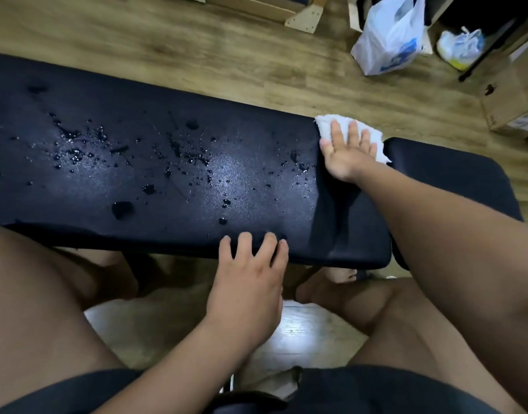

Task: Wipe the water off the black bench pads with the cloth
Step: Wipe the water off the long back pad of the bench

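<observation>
A long black bench pad [155,162] stretches across the view, covered in water drops and small puddles over its left and middle parts. A strip at its right end looks wiped. My right hand [345,153] presses flat with straight fingers on a white cloth [325,124] at the pad's far right corner. A second, shorter black pad [454,177] lies to the right, across a narrow gap. My left hand [251,282] rests with straight fingers on the long pad's near edge.
My bare knees sit under the bench's near side. On the wooden floor behind stand a white plastic bag [391,37], a smaller bag [460,49], a cardboard box [513,106] and wooden furniture legs [304,16].
</observation>
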Demonstrator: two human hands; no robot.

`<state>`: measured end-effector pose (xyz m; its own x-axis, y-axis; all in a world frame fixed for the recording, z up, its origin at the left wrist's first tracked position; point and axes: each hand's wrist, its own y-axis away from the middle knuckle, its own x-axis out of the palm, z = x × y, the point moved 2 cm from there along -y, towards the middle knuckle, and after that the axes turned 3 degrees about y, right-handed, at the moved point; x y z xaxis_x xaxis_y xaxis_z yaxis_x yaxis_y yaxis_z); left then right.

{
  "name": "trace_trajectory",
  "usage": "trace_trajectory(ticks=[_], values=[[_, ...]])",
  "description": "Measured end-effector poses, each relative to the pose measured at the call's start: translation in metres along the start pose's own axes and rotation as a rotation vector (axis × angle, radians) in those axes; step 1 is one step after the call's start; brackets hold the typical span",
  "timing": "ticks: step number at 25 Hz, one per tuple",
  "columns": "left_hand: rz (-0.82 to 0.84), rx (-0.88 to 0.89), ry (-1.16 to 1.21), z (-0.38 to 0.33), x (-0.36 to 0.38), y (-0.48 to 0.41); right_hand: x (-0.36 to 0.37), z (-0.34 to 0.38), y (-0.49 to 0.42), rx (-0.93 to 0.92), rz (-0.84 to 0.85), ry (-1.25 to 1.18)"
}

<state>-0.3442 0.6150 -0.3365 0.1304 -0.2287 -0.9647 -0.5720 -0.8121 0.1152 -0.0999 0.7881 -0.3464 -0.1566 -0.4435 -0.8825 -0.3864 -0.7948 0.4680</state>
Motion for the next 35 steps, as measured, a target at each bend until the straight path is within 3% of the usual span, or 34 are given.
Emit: trace_trajectory(ticks=[7,10,12,14,16,19,21,23,24,26,28,30,32,35], values=[[0.075,-0.020,-0.059,-0.008,-0.014,0.001,0.056,-0.026,0.112,-0.114,-0.120,0.029],[0.102,-0.009,-0.066,-0.005,-0.014,0.008,0.082,-0.030,0.172,-0.170,-0.350,0.110],[0.076,0.007,-0.005,-0.002,-0.013,0.013,0.100,-0.028,0.202,-0.254,-0.451,0.003],[-0.066,-0.033,0.304,0.004,-0.017,0.014,0.107,-0.026,0.225,-0.303,-0.386,-0.249],[-0.175,-0.182,0.764,0.011,-0.020,0.014,0.104,-0.022,0.241,-0.188,-0.165,-0.771],[0.029,-0.388,1.300,0.007,-0.023,0.014,0.086,-0.013,0.264,-0.026,0.213,-1.694],[0.324,-0.412,1.637,-0.004,-0.026,0.017,0.073,-0.012,0.273,-0.082,0.286,-1.849],[0.560,-0.385,1.838,-0.011,-0.030,0.024,0.064,-0.013,0.277,-0.144,0.210,-1.777],[0.595,-0.378,1.861,-0.011,-0.031,0.027,0.063,-0.014,0.275,-0.172,0.162,-1.689],[0.491,-0.343,1.768,-0.009,-0.026,0.026,0.062,-0.020,0.272,-0.235,0.017,-1.367],[0.271,-0.325,1.587,-0.005,-0.021,0.025,0.064,-0.027,0.268,-0.285,-0.080,-1.033],[0.116,-0.303,1.502,0.000,-0.021,0.023,0.063,-0.033,0.264,-0.322,0.001,-1.051],[-0.009,-0.222,1.408,0.006,-0.034,0.019,0.055,-0.035,0.263,-0.343,0.124,-1.224],[-0.322,-0.145,1.182,0.023,-0.058,0.005,0.031,-0.041,0.240,-0.306,0.002,-1.194]])
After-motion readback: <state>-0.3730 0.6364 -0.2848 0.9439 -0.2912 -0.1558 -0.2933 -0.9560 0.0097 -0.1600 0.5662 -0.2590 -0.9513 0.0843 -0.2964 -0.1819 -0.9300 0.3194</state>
